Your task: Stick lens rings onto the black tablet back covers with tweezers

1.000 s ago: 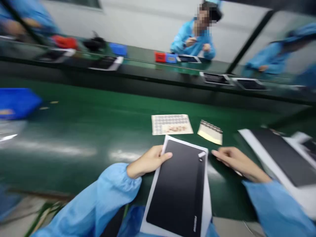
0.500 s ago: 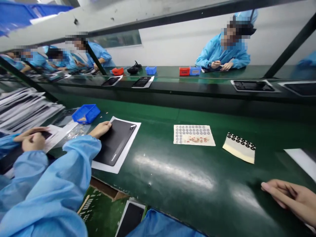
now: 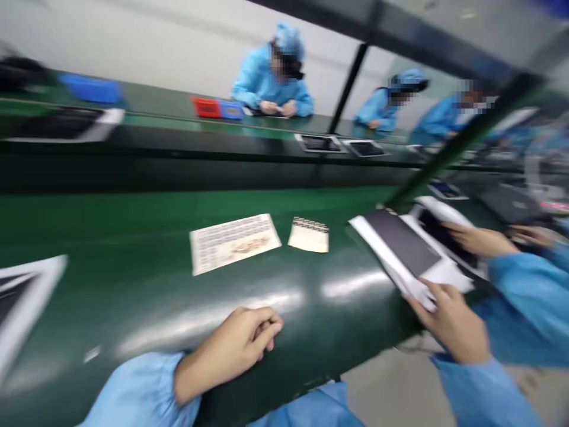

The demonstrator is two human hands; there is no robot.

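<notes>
My left hand (image 3: 240, 347) rests on the green table (image 3: 133, 237) near its front edge. Its fingers are curled in and hold nothing. My right hand (image 3: 448, 320) reaches out to the right and grips the near corner of a dark tablet on a white sheet (image 3: 402, 249), which hangs over the table's edge. Ahead of my left hand lie two sticker sheets: a larger pale one (image 3: 235, 242) and a smaller one with black rings (image 3: 310, 234). The picture is smeared by motion.
Another dark tablet on a white sheet (image 3: 22, 302) lies at the far left. A co-worker's hand (image 3: 475, 240) rests on a further tablet to the right. Across a dark conveyor with several devices (image 3: 320, 142), people in blue coats sit by red and blue bins (image 3: 217, 108).
The view has swung from left to right. My left hand left the tablet now at the far left and curled up on the table. My right hand took hold of the tablet on the right.
</notes>
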